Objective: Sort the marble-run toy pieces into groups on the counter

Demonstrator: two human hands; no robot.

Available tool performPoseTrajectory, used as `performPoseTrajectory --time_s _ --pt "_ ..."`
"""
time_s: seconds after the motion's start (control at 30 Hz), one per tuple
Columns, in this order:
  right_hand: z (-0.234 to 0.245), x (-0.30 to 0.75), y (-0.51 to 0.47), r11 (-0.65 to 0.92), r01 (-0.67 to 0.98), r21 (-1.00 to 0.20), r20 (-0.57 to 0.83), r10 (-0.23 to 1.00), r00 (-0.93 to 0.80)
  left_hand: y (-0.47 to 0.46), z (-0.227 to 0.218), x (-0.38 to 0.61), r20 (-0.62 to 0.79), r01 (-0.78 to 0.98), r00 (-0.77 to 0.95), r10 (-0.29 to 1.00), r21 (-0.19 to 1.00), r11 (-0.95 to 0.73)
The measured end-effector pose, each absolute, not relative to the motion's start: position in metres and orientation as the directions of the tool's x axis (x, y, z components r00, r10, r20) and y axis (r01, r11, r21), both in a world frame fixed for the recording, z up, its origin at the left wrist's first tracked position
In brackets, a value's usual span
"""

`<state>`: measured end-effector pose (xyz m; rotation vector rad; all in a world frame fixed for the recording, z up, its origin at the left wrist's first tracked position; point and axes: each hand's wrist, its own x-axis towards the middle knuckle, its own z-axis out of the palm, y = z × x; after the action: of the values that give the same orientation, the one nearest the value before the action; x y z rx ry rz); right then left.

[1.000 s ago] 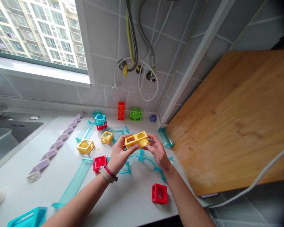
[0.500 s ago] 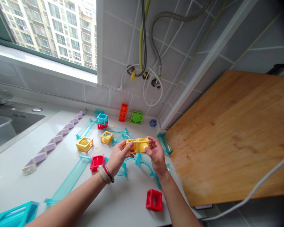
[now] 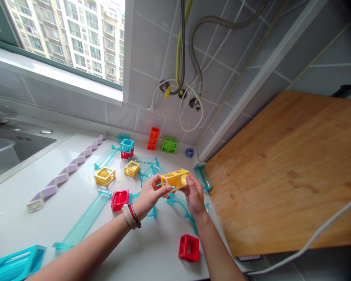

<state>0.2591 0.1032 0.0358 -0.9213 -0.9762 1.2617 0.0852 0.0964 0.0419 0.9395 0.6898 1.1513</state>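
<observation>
Between my hands, above the counter, is a yellow marble-run block (image 3: 175,180) made of two open-sided cubes in a row. My left hand (image 3: 152,194) grips its left end, thumb along the lower edge. The right end is in my right hand (image 3: 194,195), with the thumb on its near side. Below and behind the hands lie clear teal curved track pieces (image 3: 179,201), partly hidden by them. A red cube (image 3: 119,200) sits just left of my left wrist, and another red cube (image 3: 188,248) stands left of my right forearm.
Two yellow cubes (image 3: 104,176), a teal cube (image 3: 126,145) on a red one, a long teal track (image 3: 83,218) and a zigzag lilac strip (image 3: 68,171) lie leftward. Orange (image 3: 153,138) and green (image 3: 169,144) blocks stand by the wall. A wooden board (image 3: 280,171) leans at right.
The yellow block has tilted, its right end rising, and moved slightly right. My left fingers have shifted lower on it, and my right thumb has moved up its side.
</observation>
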Motion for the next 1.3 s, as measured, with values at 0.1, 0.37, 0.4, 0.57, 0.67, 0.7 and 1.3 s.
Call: performPoseTrajectory --time_s 0.1,0.37,0.4,0.57,0.67,0.7,1.3 --pt "0.033 0.261 0.106 0.119 -0.255 -0.960 0.092 0.989 0.115 0.097 0.040 0.085 -0.020 -0.478 0.340 0.940 0.857 0.191" --pt "0.032 0.268 0.109 0.287 0.049 -0.957 0.291 0.947 0.136 0.100 0.037 0.082 -0.022 -0.526 0.327 0.945 0.827 0.201" --pt "0.031 0.269 0.110 0.278 0.045 -0.960 0.281 0.948 0.150 0.099 0.038 0.082 -0.018 -0.525 0.328 0.945 0.828 0.198" --pt "0.023 0.270 0.113 0.229 0.005 -0.973 0.223 0.944 0.243 0.096 0.043 0.085 -0.019 -0.494 0.326 0.945 0.849 0.187" --pt "0.019 0.267 0.112 0.233 0.027 -0.972 0.230 0.927 0.295 0.094 0.041 0.089 -0.018 -0.485 0.311 0.950 0.857 0.175" --pt "0.018 0.266 0.112 0.234 0.040 -0.971 0.235 0.923 0.304 0.094 0.040 0.090 -0.013 -0.484 0.309 0.951 0.859 0.169" --pt "0.030 0.278 0.111 0.222 -0.194 -0.956 0.191 0.968 0.166 0.099 0.040 0.085 -0.066 -0.507 0.189 0.980 0.848 0.155"
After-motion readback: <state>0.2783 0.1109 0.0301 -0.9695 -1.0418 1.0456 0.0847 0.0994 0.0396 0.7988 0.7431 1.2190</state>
